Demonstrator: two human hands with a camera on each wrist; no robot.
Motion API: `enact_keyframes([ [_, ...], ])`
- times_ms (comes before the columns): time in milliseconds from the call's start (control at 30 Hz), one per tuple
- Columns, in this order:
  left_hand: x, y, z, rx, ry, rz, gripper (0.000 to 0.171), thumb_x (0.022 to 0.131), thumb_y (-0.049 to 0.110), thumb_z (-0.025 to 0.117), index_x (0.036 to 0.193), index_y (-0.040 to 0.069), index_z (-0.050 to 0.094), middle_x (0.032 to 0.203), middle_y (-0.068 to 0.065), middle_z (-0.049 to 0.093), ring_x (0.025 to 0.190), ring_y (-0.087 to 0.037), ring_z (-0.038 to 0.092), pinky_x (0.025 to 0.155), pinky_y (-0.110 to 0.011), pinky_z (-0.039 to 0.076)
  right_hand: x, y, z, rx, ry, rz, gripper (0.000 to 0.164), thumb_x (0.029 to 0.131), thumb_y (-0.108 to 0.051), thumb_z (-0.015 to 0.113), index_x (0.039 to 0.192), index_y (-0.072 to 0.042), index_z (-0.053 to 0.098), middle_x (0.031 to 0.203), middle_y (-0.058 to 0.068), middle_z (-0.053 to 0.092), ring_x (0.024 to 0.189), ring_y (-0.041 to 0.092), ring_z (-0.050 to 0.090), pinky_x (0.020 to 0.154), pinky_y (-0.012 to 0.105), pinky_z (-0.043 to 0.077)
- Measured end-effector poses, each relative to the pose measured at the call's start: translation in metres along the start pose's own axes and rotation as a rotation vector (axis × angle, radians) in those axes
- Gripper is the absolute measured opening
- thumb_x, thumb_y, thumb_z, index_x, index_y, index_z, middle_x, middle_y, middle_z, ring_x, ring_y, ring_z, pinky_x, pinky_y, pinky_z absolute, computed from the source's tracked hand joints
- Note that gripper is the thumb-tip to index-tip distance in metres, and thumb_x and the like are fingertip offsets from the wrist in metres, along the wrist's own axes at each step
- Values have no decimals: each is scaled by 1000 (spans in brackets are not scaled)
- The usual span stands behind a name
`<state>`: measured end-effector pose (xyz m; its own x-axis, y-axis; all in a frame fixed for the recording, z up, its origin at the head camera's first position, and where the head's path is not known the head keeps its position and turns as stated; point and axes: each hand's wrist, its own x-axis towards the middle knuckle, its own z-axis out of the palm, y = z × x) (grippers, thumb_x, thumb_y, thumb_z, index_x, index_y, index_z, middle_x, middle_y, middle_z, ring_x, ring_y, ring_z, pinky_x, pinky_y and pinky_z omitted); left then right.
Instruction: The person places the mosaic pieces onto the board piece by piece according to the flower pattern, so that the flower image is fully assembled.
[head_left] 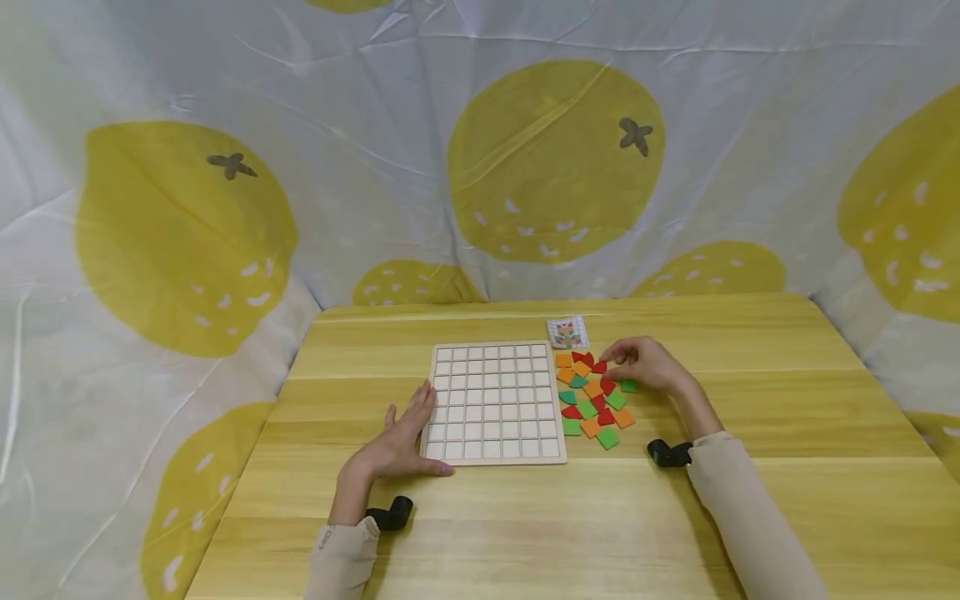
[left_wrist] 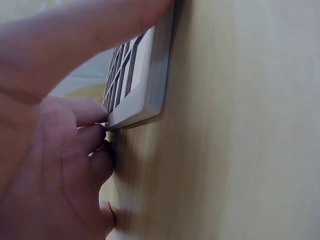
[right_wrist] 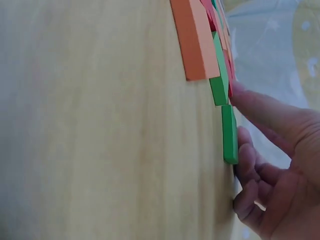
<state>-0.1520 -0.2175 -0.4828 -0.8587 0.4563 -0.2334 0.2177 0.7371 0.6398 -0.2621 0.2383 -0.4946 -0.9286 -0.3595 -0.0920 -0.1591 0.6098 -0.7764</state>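
A square wooden grid board (head_left: 491, 402) lies in the middle of the table. At its lower left corner rests my left hand (head_left: 397, 442), fingers spread against the left side and thumb along the near edge. The left wrist view has this hand (left_wrist: 55, 165) beside the raised rim of the board (left_wrist: 150, 85). To the right of the board is a pile of flat coloured tiles. At the pile's far right, my right hand (head_left: 647, 365) pinches a red tile (head_left: 599, 367) between thumb and fingertips. Green tiles (right_wrist: 229, 135) lie close under this hand (right_wrist: 280, 175) in the right wrist view.
Orange (head_left: 624, 418), green (head_left: 607, 437) and teal (head_left: 567, 397) tiles lie flat, some overlapping. A small pattern card (head_left: 567, 332) sits behind them. The wooden table (head_left: 525, 533) meets a lemon-print curtain (head_left: 555, 167) at its back edge. Each wrist wears a black device.
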Motion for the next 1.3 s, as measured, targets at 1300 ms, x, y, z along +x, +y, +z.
enact_keyframes([
  [1300, -5, 2, 1, -24, -14, -7, 113, 92, 36, 78, 164, -2, -1, 173, -18, -13, 161, -38, -11, 121, -71, -16, 57, -91, 96, 190, 76, 65, 20, 81, -15, 90, 98, -6, 83, 99, 13, 79, 77, 16, 69, 67, 24, 52],
])
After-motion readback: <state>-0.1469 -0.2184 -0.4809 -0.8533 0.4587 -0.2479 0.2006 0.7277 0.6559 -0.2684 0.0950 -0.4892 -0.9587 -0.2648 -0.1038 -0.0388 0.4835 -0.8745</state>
